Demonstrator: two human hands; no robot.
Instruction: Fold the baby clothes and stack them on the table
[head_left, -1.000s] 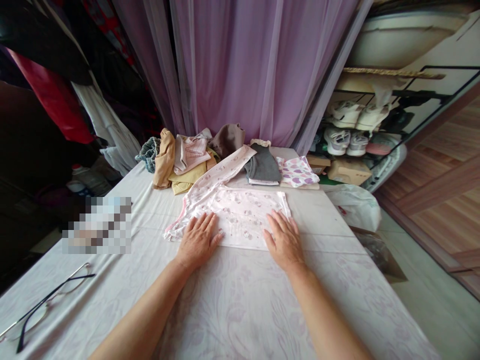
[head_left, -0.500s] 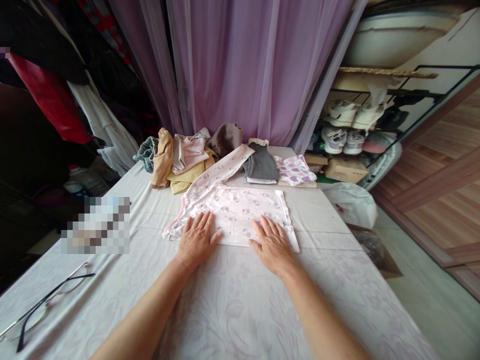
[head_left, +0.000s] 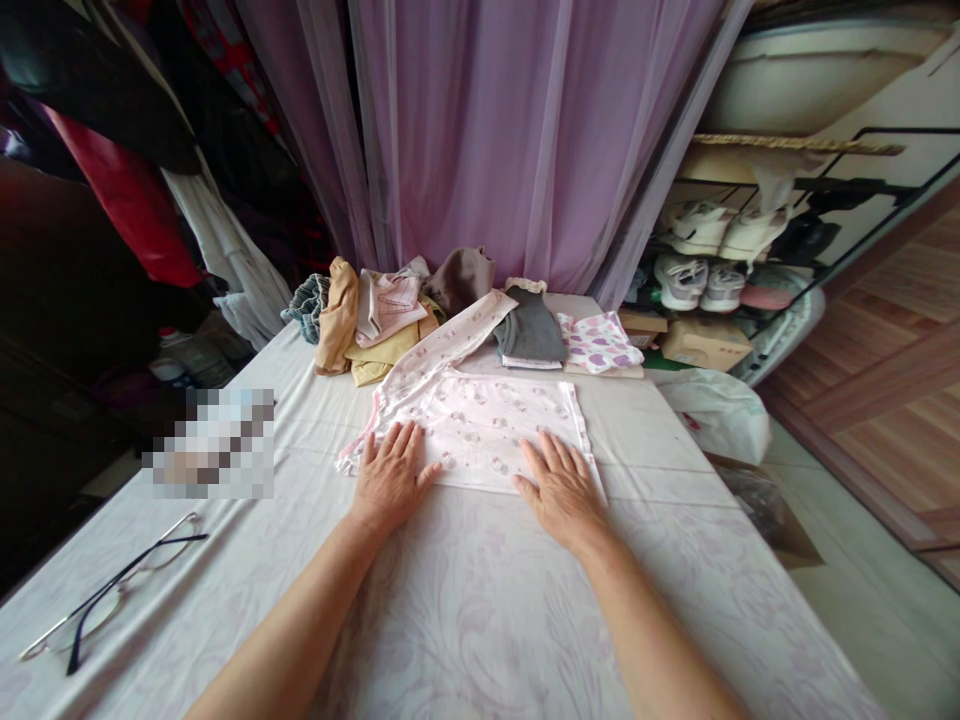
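A pale pink printed long-sleeved top (head_left: 480,420) lies on the cloth-covered table (head_left: 465,600), its body in a flat rectangle. One sleeve stretches up and to the right, its end resting against a folded dark grey garment (head_left: 531,328). Palm down, my left hand (head_left: 391,475) rests on the top's near left part, beside the pink-trimmed neckline. My right hand (head_left: 562,485) lies flat on its near right part, close to the hem. Both hands have their fingers stretched out and grip nothing.
Crumpled clothes (head_left: 386,315) are heaped at the table's far left edge. A folded heart-print garment (head_left: 601,340) sits at the far right. Eyeglasses (head_left: 112,590) lie at the left, near a blurred-out item. Beyond the right edge stand a plastic bag (head_left: 720,410) and a shoe rack (head_left: 847,185).
The whole view has shifted slightly, so things appear a little further right. My right hand has slid slightly toward the hem; my left hand stays nearly in place on the top.
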